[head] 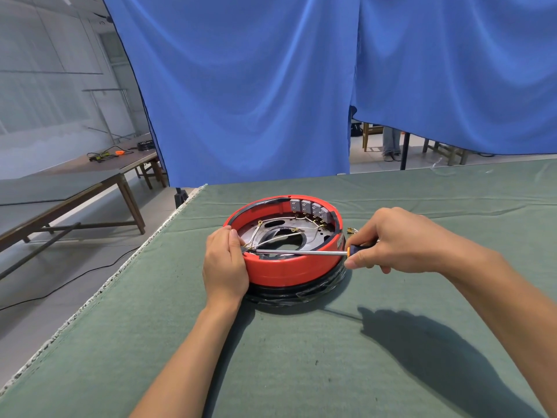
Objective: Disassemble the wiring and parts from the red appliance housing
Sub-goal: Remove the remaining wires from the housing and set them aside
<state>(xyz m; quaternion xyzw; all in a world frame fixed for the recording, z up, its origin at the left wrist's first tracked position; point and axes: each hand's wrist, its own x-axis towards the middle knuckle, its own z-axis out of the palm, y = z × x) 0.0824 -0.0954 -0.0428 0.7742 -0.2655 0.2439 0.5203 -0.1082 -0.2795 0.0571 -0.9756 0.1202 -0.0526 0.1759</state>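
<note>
On the green tabletop (301, 357), the red housing (280, 268) is being steadied by the left hand (224, 263), its grip wrapped over the near-left rim; the screwdriver (301, 252) is being gripped by the right hand (394, 241), its tip at the wire terminals (250, 246). The tip should probably be kept seated squarely while the wires (283, 236) beyond are being freed

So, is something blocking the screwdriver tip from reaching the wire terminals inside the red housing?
Nothing visible does. The screwdriver shaft crosses over the red housing rim, and its tip is already at the wire terminals beside the left hand.
</note>
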